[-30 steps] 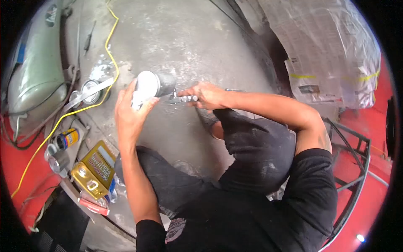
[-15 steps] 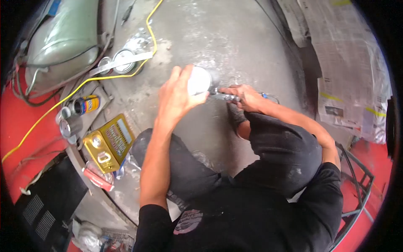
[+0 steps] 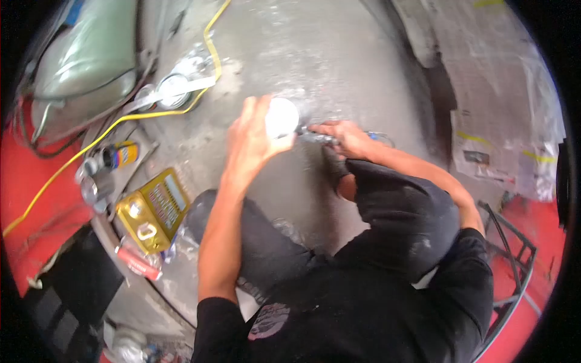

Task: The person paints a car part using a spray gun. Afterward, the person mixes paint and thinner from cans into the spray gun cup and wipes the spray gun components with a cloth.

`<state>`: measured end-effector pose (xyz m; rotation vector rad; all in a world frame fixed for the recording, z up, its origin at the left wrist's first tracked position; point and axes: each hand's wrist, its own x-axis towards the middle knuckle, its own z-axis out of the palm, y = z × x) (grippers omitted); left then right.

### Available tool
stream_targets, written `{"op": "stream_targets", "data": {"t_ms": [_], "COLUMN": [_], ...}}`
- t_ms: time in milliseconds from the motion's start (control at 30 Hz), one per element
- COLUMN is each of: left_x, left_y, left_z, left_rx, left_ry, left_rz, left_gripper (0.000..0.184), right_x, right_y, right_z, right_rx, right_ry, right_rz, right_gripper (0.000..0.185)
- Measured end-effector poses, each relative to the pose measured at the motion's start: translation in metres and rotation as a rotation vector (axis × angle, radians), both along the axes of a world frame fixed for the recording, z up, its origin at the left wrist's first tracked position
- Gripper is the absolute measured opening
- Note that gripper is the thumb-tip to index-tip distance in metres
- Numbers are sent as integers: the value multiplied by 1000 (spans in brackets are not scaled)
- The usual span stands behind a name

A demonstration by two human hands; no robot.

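Note:
A cup with a bright white round top [image 3: 282, 118] is held above the grey floor. My left hand [image 3: 251, 133] wraps round its left side, the thumb along its near edge. Just right of the cup, a metal tool that looks like a spray gun [image 3: 318, 138] reaches toward its side. My right hand [image 3: 346, 138] has its fingers closed round the tool, partly hiding it. Motion blur hides where the cup and tool meet.
A yellow cable [image 3: 115, 124] crosses the floor at the left. Near it stand a round open can [image 3: 173, 89], a gold rectangular can [image 3: 152, 209] and a green tank [image 3: 88, 54]. Paper-covered bulk [image 3: 502, 97] is at the right, a metal frame [image 3: 514, 272] below it.
The view has turned, so the surroundings sit further right and lower than a second ago. Both hands keep hold of the cup and tool; the cup's white top now faces the camera more.

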<state>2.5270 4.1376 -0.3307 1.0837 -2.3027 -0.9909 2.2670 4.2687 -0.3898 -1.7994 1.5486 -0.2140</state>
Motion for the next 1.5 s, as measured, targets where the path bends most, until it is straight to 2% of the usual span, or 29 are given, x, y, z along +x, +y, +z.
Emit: {"op": "stream_targets", "data": {"t_ms": [33,67,100,167,367,600,700,800,900,967,1033,1100,1200,1300,1367,1433,1500], "left_x": [-4,-4,-6,-6,-5,-6,-2,6,14,18,20,20,23,20,19,14,16], "left_y": [1,2,4,3,1,0,-4,-14,-22,-26,-27,-30,-30,-30,-30,-30,-35], "left_z": [-1,-2,-2,2,2,4,1,-5,0,-4,-7,-14,-27,-23,-28,-22,-36], "left_rx": [-7,-10,-13,-33,-27,32,79,251,571,600,665,619,599,527,591,627,554], "left_ry": [3,2,-8,-38,-68,-33,83,207,362,425,503,502,453,314,346,315,258], "left_rz": [6,11,20,-3,-16,18,20,49,133,134,159,159,168,189,216,203,167], "left_gripper": [77,78,79,79,77,78,81,83,83,79,79,80,79,76,74,74,74], "right_x": [-5,-2,-2,-1,-1,-8,-8,-12,-14,-12,-10,-11,-17,-29,-38,-44,-51], "right_y": [5,-3,-5,-2,-1,3,5,1,1,3,1,1,2,14,27,33,40], "right_z": [-11,10,14,12,6,-11,-14,-16,-21,-18,-10,5,15,-1,-18,-13,-22], "right_rx": [-84,111,155,77,25,-10,6,26,27,74,116,253,144,212,124,194,188], "right_ry": [22,3,10,-5,-69,-90,-176,-249,-253,-334,-329,-342,-279,-372,-296,-399,-382], "right_rz": [22,-10,-1,-4,7,11,-16,-37,-32,-74,-92,-178,-126,-238,-270,-373,-438], "right_gripper": [78,79,74,66,60,72,77,80,84,85,69,57,46,50,56,63,63]}}
